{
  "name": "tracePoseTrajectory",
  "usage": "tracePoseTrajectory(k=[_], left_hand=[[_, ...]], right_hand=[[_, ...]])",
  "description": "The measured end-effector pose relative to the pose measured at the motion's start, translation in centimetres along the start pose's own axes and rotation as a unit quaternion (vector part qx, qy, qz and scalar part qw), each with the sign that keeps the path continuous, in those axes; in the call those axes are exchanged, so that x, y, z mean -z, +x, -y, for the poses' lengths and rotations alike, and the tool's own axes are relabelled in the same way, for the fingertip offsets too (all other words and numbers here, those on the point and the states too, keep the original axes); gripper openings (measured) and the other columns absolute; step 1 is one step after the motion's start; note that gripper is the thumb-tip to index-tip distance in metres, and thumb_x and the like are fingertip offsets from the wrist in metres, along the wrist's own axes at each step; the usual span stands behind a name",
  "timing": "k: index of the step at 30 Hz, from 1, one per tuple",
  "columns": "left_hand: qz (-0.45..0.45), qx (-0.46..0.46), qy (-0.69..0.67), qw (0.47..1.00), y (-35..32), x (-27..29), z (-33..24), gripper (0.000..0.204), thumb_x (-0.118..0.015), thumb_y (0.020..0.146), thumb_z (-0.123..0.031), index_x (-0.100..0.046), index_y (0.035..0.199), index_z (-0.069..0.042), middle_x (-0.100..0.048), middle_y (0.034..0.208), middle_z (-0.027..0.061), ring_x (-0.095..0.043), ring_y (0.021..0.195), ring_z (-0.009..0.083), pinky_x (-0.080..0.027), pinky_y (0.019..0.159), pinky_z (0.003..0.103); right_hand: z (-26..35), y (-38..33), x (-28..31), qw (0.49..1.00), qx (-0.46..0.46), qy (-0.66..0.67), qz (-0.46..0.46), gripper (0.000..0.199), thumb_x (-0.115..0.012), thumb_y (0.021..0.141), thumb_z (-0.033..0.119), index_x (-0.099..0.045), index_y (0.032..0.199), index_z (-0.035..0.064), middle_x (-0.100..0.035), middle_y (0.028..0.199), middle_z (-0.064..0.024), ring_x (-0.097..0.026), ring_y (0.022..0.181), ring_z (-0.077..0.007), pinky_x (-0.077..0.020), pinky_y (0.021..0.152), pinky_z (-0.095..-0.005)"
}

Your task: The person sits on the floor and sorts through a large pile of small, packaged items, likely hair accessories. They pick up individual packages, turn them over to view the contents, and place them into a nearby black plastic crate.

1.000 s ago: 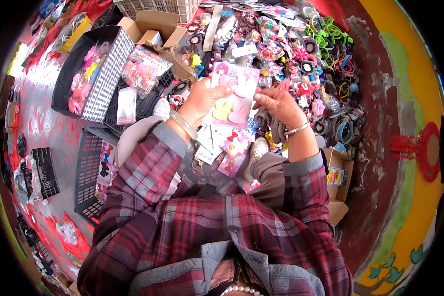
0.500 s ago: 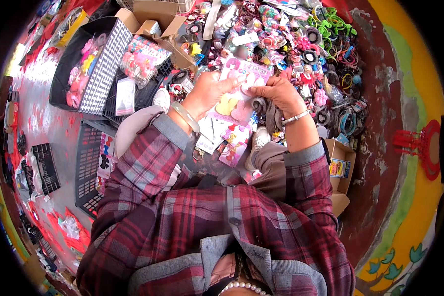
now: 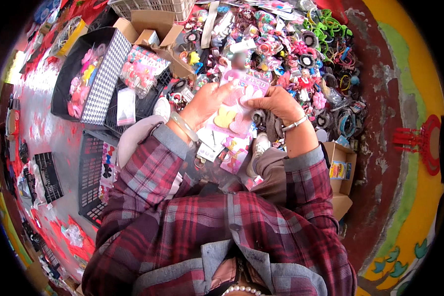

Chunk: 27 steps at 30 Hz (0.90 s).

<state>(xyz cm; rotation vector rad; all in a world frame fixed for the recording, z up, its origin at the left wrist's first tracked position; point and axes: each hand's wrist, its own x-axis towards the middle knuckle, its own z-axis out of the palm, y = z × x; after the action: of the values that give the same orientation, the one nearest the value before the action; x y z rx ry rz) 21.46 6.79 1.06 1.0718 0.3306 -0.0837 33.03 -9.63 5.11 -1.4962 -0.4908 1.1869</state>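
Observation:
Both hands hold a pink card [image 3: 226, 118] bearing soft-looking pale pink and yellow pieces, some heart-shaped, in front of my body. My left hand [image 3: 202, 106] grips its left side, thumb lying over the front. Closed on the upper right part is my right hand [image 3: 279, 104], thumb and fingers pinching at a pale pink piece. Whether that piece is still attached to the card cannot be made out. A dark grey, cloth-like bundle [image 3: 268, 122] shows just below the right hand. Under the held card lie a white card [image 3: 209, 150] and a patterned pink card [image 3: 235, 159], between my feet.
A heap of hair accessories [image 3: 301, 64] spreads ahead and right. To the left stand a houndstooth-sided bin [image 3: 101, 79], an open cardboard box [image 3: 153, 20] and black plastic baskets [image 3: 90, 172]. Another cardboard box [image 3: 349, 160] sits by my right side; a white crate [image 3: 175, 9] is at the back.
The view has shifted slightly. The card has tilted and dropped a little, covering more of the patterned card below. Both hands keep their hold.

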Motion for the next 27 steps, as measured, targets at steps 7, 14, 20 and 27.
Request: tracePoseTrajectory(k=[7,14,20,27], left_hand=[[0.132,0.024,-0.178,0.975,-1.4,-0.3,-1.2,0.036,-0.053,0.086,-0.01,-0.045,0.12,0.001,-0.056,0.111,0.0142,-0.057,0.099,0.0227,-0.046,0.089,0.037],[0.101,0.032,-0.27,0.957,-0.9,0.3,0.0,0.038,-0.045,0.088,-0.016,-0.045,0.118,0.007,-0.056,0.112,0.0178,-0.056,0.102,0.0281,-0.043,0.092,0.041],[0.102,0.001,-0.352,0.931,-0.2,0.5,-0.4,0.041,-0.041,0.091,-0.022,-0.043,0.12,0.006,-0.054,0.116,0.0169,-0.054,0.105,0.028,-0.041,0.094,0.041],[0.103,-0.061,-0.353,0.928,-0.3,-1.1,-0.7,0.048,-0.034,0.093,-0.043,-0.045,0.123,-0.007,-0.053,0.118,0.0107,-0.052,0.107,0.022,-0.04,0.094,0.038]], right_hand=[[-0.1,-0.5,0.4,0.998,0.001,0.038,0.046,0.025,-0.07,0.071,0.003,-0.065,0.094,-0.0018,-0.066,0.089,-0.0051,-0.061,0.081,-0.0122,-0.0468,0.077,-0.025],[-1.2,0.3,1.7,0.997,0.012,0.041,-0.058,0.019,-0.065,0.077,0.009,-0.064,0.091,-0.0034,-0.065,0.079,-0.0075,-0.061,0.069,-0.013,-0.0478,0.066,-0.0239],[1.3,-0.6,2.5,0.915,0.122,0.332,-0.194,0.037,-0.045,0.09,0.032,-0.053,0.105,-0.0006,-0.062,0.08,-0.0125,-0.061,0.065,-0.0212,-0.0494,0.056,-0.032],[-0.2,1.5,-5.2,0.822,0.457,-0.223,-0.254,0.034,-0.051,0.087,0.013,-0.05,0.119,0.0036,-0.055,0.113,-0.0153,-0.054,0.104,-0.0266,-0.0428,0.087,-0.0319]])
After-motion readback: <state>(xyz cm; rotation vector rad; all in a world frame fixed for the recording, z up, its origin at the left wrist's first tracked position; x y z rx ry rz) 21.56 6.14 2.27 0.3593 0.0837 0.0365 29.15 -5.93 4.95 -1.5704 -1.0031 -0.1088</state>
